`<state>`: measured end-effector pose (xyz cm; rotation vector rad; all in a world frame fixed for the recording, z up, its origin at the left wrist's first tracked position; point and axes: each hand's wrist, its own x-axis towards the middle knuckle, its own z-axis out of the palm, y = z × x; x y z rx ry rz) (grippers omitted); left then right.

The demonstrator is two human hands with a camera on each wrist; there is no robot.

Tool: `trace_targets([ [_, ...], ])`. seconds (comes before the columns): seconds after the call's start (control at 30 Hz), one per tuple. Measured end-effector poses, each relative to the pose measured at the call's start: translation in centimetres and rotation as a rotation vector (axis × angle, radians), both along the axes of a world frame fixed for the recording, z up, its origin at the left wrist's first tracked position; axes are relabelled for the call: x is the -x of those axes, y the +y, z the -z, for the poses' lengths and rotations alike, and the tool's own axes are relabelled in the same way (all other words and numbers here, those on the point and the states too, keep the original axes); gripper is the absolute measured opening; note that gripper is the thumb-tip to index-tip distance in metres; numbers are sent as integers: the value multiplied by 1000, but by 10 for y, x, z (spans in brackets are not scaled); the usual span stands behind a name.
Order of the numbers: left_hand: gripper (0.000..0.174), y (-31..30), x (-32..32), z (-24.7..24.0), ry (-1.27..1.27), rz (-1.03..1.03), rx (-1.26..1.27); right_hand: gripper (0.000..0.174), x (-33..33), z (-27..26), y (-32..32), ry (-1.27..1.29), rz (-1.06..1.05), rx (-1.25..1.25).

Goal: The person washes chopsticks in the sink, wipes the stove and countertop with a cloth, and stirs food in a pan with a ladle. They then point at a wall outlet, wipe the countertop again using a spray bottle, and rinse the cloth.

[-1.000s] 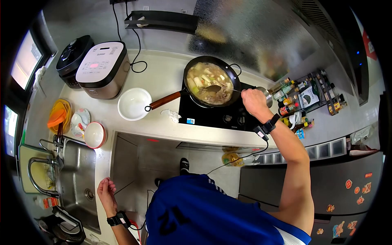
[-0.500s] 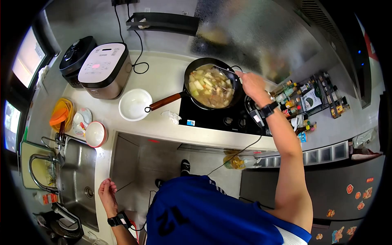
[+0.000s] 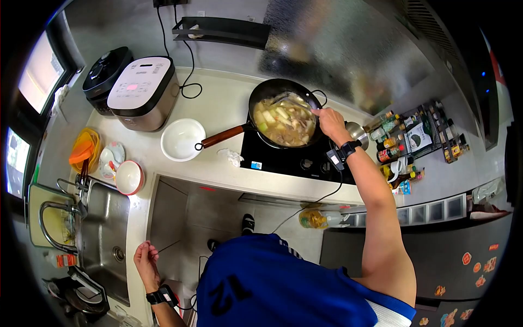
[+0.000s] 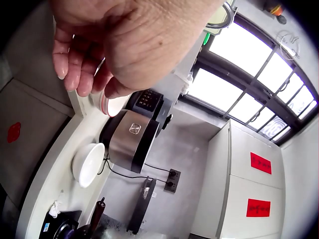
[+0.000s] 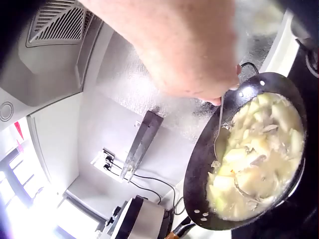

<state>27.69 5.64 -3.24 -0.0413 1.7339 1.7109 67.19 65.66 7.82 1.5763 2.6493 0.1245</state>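
A black wok (image 3: 259, 92) with a wooden handle (image 3: 222, 136) stands on the stove, holding broth with pale chunks and pieces that look like meat (image 3: 283, 122). At the wok's right rim, my right hand (image 3: 332, 124) grips a thin metal utensil (image 5: 220, 129), whose lower end dips into the food in the right wrist view. My left hand (image 3: 146, 262) hangs beside the counter edge near the sink, fingers loosely bent, with nothing in it; the left wrist view shows the same hand (image 4: 124, 45) above the counter.
A white bowl (image 3: 183, 140) stands left of the wok handle, a rice cooker (image 3: 143, 90) behind it. Sauce bottles (image 3: 389, 143) and a metal bowl (image 3: 357, 134) are at the right. A red-rimmed bowl (image 3: 129, 177) stands by the sink (image 3: 103, 240). A crumpled tissue (image 3: 231, 157) lies before the stove.
My right hand has moved from the wok's right side up to its upper rim, then slightly left and down. The utensil's end has shifted in the food. The left hand has stayed nearly still.
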Motion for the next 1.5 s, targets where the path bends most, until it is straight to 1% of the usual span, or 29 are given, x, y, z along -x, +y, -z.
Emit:
trace_targets([
  [0.07, 21, 4, 1, 0, 0, 10, -7, 48, -3, -4, -7, -10, 19, 29],
  [0.17, 21, 9, 3, 0, 4, 23, -13, 45, -17, -1, -9, 96, 12, 30],
  [0.27, 21, 14, 5, 2, 2, 39, -12, 39, -29, -21, -25, 220, 1, -6],
  [0.37, 18, 19, 5, -2, -11, 41, -10, 36, -49, -48, -39, 283, 87, 39],
  [0.5, 16, 24, 6, -3, -33, 53, -19, 34, -82, -66, -53, 254, 164, 24],
  [0.53, 16, 26, 7, -3, -32, 54, -18, 32, -89, -73, -58, 241, 143, 7],
  [0.63, 16, 27, 9, -3, -26, 61, -16, 30, -105, -89, -72, 237, 170, 77],
  [0.67, 16, 27, 11, -2, -25, 67, -16, 28, -107, -90, -76, 191, 231, 97],
  [0.77, 17, 30, 14, -1, -21, 83, -8, 29, -105, -85, -87, 132, 223, 99],
  [0.8, 17, 31, 15, 0, -20, 87, -4, 32, -103, -77, -88, 124, 231, 106],
  [0.83, 17, 33, 15, -1, -20, 92, 2, 33, -103, -64, -84, 107, 193, 72],
  [0.9, 18, 36, 14, -2, -17, 94, 16, 33, -97, -55, -84, 114, 267, 79],
  [1.0, 18, 38, 15, -2, -18, 118, -6, 33, -92, -59, -87, 169, 259, 89],
  [1.1, 17, 35, 14, -3, -8, 113, -5, 34, -90, -62, -82, 284, 239, 115],
  [1.13, 17, 35, 13, -4, -7, 102, 0, 33, -84, -65, -82, 252, 231, 97],
  [1.23, 17, 34, 9, -4, -7, 92, 4, 32, -61, -49, -78, 303, 132, 23],
  [1.27, 17, 34, 8, -3, -9, 95, -6, 31, -50, -49, -80, 252, 126, 45],
  [1.3, 17, 33, 7, -2, -10, 96, -17, 32, -45, -39, -75, 247, 77, 21],
  [1.4, 17, 30, 4, -4, -10, 75, -15, 33, -24, -23, -69, 175, 85, -42],
  [1.5, 17, 25, 0, -2, -13, 58, -8, 32, -20, -24, -61, 211, 98, -50],
])
